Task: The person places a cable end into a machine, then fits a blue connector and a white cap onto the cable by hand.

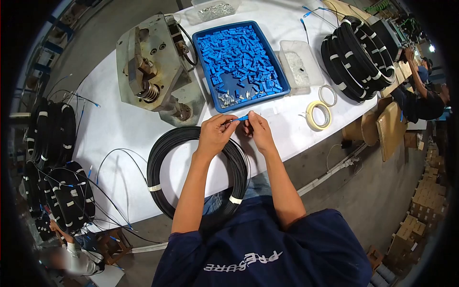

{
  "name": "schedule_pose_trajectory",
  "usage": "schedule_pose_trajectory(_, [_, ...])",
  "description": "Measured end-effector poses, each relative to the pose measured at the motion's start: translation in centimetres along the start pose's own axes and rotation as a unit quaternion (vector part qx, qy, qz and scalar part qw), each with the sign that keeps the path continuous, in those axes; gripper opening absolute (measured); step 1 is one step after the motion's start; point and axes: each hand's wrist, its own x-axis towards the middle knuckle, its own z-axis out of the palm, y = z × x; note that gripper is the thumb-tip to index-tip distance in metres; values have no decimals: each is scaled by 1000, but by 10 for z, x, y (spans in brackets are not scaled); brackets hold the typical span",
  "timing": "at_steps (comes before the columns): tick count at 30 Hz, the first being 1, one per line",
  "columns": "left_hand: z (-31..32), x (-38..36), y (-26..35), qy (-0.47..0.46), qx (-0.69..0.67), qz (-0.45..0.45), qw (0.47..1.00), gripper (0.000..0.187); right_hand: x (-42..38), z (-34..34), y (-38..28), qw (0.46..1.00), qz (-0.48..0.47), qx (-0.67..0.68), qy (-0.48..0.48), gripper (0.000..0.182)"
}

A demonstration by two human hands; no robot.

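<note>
Over the black cable coil (160,158), my left hand (215,134) pinches the cable end behind a small blue connector (243,118). The fingertips of my right hand (259,133) close on the connector's other end. Both hands are close together, just below the front edge of a blue tray (213,95) full of loose blue parts (239,52). White tape bands hold the coil, which lies partly on the table and reaches over its near edge, under my left forearm.
A metal press (158,67) stands left of the tray. To the right are a clear plastic box (296,64), tape rolls (318,115) and black coils (354,60). More coils (71,196) lie at left. Co-workers are at lower left (74,256) and far right (423,98).
</note>
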Motion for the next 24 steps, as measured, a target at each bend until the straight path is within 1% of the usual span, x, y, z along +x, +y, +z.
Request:
schedule_pose_trajectory(2, [1, -1, -2, 0, 30, 36, 999, 11, 3, 3, 2, 1000, -10, 14, -5, 45])
schedule_pose_trajectory(6, [7, -3, -12, 0, 41, 50, 998, 10, 4, 4, -1, 1000, 13, 10, 10, 42])
schedule_pose_trajectory(8, [8, -3, -15, 11, 67, 94, 993, 9, 4, 3, -2, 997, 39, 64, -11, 41])
schedule_pose_trajectory(12, [10, -4, -16, 10, 81, 98, 992, 9, 6, 3, -6, 996, 69, 54, -10, 41])
schedule_pose_trajectory(15, [13, -4, -18, 26, 75, 123, 989, 9, 7, 9, -12, 992, 87, 87, -9, 41])
schedule_pose_trajectory(17, [14, -5, -15, 48, 66, 129, 988, 10, 8, 17, -13, 983, 117, 137, 21, 40])
schedule_pose_trajectory(20, [12, -6, -12, 29, 94, 120, 988, 10, 12, 18, -11, 980, 117, 159, 4, 38])
schedule_pose_trajectory(24, [13, -4, -10, 14, 108, 115, 987, 11, 10, 18, -17, 981, 120, 152, 2, 37])
